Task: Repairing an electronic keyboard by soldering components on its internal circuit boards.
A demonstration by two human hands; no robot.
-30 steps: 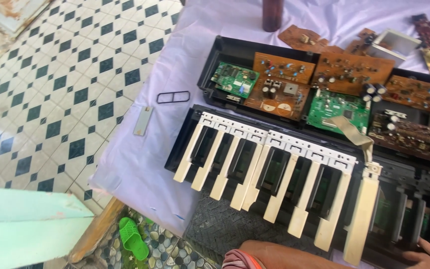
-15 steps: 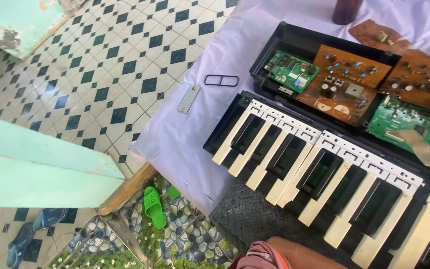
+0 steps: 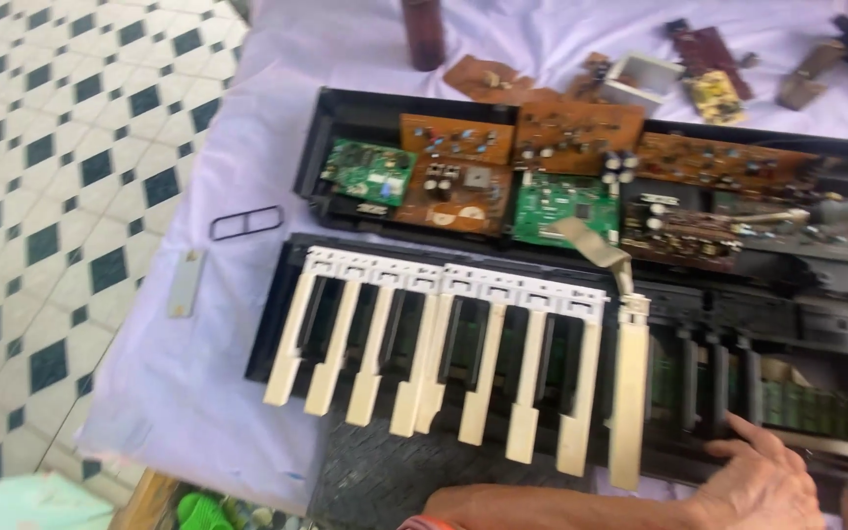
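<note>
brown bottle (image 3: 423, 31) standing at top of purple cloth (image 3: 208, 373) | thin black loop (image 3: 245, 222) and flat grey strip (image 3: 186, 283) lying on cloth, left side | small white box (image 3: 642, 79) and loose brown boards (image 3: 488, 78) up top | green-and-white tiled floor (image 3: 61, 186) on left | green sandal (image 3: 200, 511) down below

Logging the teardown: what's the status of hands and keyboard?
One hand resting open on keyboard front edge, holding nothing; other hand out of view. White keys partly removed, circuit boards exposed. Nothing blocking.
</note>
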